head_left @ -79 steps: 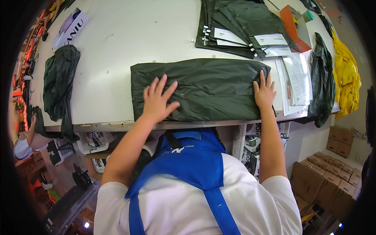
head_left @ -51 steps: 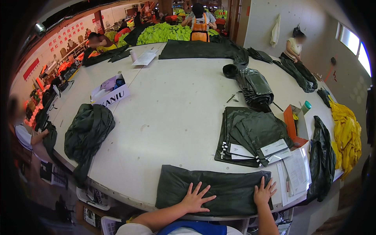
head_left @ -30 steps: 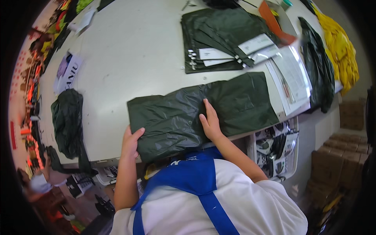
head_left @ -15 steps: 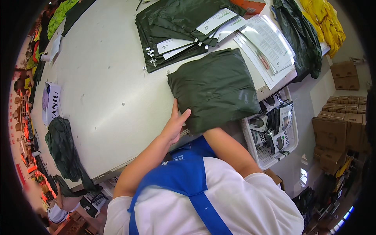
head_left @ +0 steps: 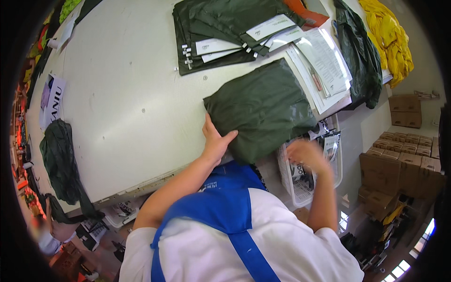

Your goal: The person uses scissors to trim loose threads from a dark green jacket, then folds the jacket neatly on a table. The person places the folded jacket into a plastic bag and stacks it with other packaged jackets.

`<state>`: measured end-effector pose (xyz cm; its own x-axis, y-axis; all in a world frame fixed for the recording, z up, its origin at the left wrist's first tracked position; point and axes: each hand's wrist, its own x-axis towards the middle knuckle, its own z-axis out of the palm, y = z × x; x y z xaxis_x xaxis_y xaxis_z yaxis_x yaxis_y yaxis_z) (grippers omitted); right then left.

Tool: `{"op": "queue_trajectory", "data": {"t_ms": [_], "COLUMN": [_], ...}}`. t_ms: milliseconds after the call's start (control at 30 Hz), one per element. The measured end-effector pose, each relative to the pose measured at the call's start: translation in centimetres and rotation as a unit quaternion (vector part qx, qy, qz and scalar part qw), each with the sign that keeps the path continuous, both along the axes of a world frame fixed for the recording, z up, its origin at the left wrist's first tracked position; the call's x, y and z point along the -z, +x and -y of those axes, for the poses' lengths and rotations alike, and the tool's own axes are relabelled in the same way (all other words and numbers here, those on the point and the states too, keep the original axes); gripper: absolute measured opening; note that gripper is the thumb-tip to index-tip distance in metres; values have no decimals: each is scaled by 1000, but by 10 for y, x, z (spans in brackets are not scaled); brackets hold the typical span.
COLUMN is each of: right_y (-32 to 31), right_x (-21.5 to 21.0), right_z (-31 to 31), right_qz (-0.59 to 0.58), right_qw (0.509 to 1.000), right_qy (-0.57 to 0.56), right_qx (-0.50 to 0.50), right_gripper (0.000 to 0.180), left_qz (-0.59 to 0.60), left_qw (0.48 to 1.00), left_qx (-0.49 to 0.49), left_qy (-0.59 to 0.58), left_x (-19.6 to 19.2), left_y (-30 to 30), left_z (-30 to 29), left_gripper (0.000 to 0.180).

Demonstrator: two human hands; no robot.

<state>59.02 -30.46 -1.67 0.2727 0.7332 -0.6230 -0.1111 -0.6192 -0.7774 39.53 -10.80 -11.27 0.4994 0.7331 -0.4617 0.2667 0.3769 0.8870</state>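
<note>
A dark green folded garment of smooth, thin fabric lies at the table's near edge, its front part reaching out past the edge. My left hand grips its left side, the thumb on top and the fingers along the edge. Just off its lower right corner is my right hand, above a white basket. Motion smears those fingers, so their hold is unclear. Inside the basket are several plastic packets with black and white print.
Beyond the garment lie stacked dark green folded pieces with white cards. Paper sheets rest at the right, beside dark green and yellow cloth. Another dark green garment drapes over the left edge. Cartons stand at right.
My right hand has come out from beneath the garment and moved right, over the basket. My left hand keeps its grip. The whole view has shifted slightly.
</note>
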Motion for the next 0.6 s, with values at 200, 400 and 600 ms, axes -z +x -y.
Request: {"op": "queue_trajectory", "data": {"t_ms": [200,400,600], "right_y": [118,32,-101], "right_x": [54,53,69], "right_z": [-62,-93,-120], "right_qz": [-35,-273,-212], "right_qw": [979,921,900], "right_qy": [-96,5,142], "right_qx": [174,277,355], "right_gripper": [63,55,56], "left_qz": [33,402,353], "left_qw": [988,782,869], "left_qx": [-35,-24,-10], "left_qy": [-148,-476,-347], "left_x": [5,-11,-18], "left_y": [-3,-47,-53], "left_z": [-12,-48,-8], "left_gripper": [83,103,104]}}
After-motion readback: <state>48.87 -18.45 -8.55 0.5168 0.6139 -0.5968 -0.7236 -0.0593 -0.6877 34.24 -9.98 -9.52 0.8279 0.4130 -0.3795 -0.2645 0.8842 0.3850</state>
